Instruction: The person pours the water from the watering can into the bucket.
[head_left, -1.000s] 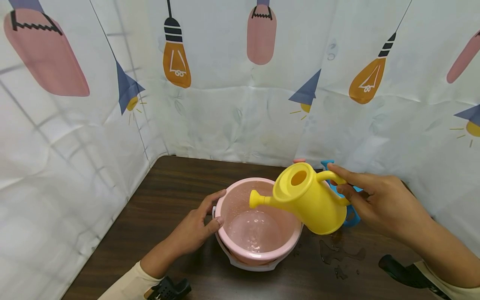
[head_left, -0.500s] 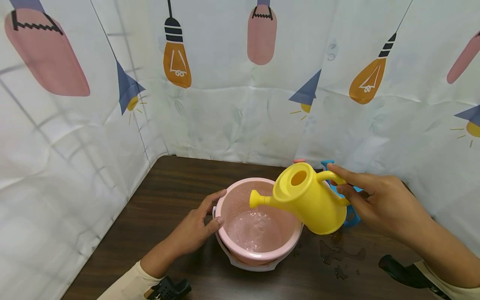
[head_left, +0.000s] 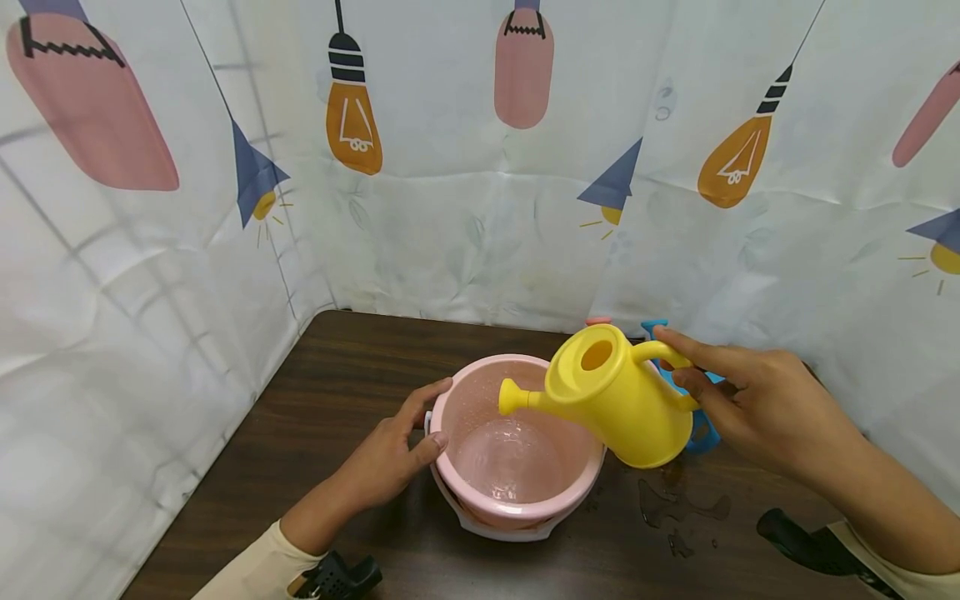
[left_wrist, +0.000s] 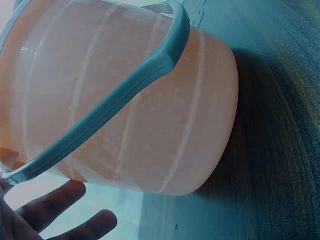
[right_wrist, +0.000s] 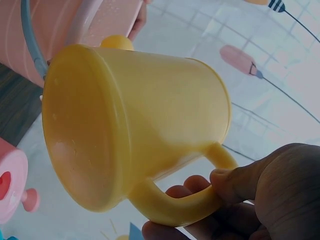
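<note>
In the head view my right hand (head_left: pixel 772 408) grips the handle of a yellow watering can (head_left: pixel 622 408). The can is tilted, its spout hanging over the open top of a pink bucket (head_left: pixel 480 508). Water with ripples lies in the bucket; any stream from the spout is hard to make out. My left hand (head_left: pixel 386 458) rests against the bucket's left rim, thumb on the rim's edge. Seen from the left wrist, its lower fingers (left_wrist: pixel 90 225) are spread straight, beside the bucket wall and a grey-white bail handle (left_wrist: pixel 105 112). Thumb and fingers (right_wrist: pixel 237 182) close around the yellow handle in the right wrist view.
Behind the yellow can, partly hidden, stands a blue watering can (head_left: pixel 705 433). A pink watering can (right_wrist: pixel 12 180) shows at the right wrist view's left edge. Spilled water (head_left: pixel 678 504) lies on the dark wooden table (head_left: pixel 345 367). A patterned white curtain (head_left: pixel 450 225) hangs behind.
Both hands, the yellow watering can and the bucket keep their places. Only the ripples and splashes on the water in the bucket shift.
</note>
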